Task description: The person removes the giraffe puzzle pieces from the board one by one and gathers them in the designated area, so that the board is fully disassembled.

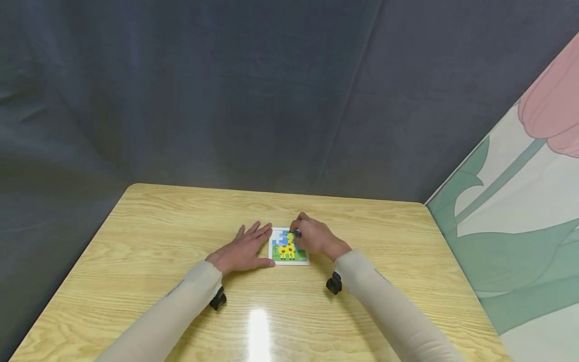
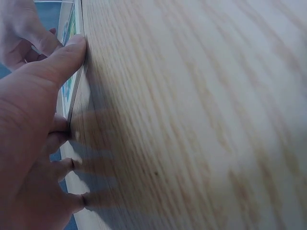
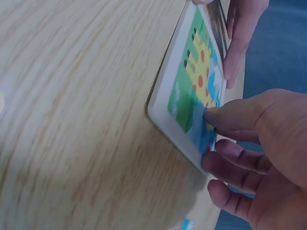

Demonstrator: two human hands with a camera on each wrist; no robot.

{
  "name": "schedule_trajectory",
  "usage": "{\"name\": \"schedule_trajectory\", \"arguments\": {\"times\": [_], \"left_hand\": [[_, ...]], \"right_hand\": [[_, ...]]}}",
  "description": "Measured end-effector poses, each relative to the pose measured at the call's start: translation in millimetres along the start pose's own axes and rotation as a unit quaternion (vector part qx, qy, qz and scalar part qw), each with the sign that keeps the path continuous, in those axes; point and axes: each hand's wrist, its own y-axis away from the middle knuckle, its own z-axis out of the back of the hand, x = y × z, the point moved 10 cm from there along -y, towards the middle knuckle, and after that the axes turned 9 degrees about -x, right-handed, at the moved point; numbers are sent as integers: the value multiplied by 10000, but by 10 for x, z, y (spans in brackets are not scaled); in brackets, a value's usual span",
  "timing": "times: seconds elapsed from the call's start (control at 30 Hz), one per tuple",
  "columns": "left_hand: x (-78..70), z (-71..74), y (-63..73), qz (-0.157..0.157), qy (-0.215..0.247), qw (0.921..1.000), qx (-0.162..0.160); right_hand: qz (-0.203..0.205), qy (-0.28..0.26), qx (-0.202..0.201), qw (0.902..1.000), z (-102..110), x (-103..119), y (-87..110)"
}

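The giraffe jigsaw puzzle (image 1: pixel 287 250) lies near the far edge of the worktop (image 1: pixel 135 261), well in from both sides. Left hand (image 1: pixel 243 251), fingers spread, touches its left border; right hand (image 1: pixel 316 236) pinches a blue piece (image 1: pixel 297 233) at upper right.

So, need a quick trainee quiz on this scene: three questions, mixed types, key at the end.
1. Which animal is pictured on the puzzle?
2. True or false: the left hand covers the middle of the puzzle.
3. In the head view, the right hand has its fingers at which part of the puzzle?
A) lower left
B) upper right
C) lower right

Key:
1. A yellow giraffe.
2. False; it is at the left edge, thumb by the lower left corner.
3. B
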Motion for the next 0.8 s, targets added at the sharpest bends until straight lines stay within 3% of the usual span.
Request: {"name": "schedule_trajectory", "arguments": {"times": [0.2,0.8], "left_hand": [[6,-6,3,18,-24,10000,31],[-19,14,19,-17,14,10000,79]], "right_hand": [[76,147,181,9997,3,87,33],[-39,-550,203,9983,3,38,41]]}}
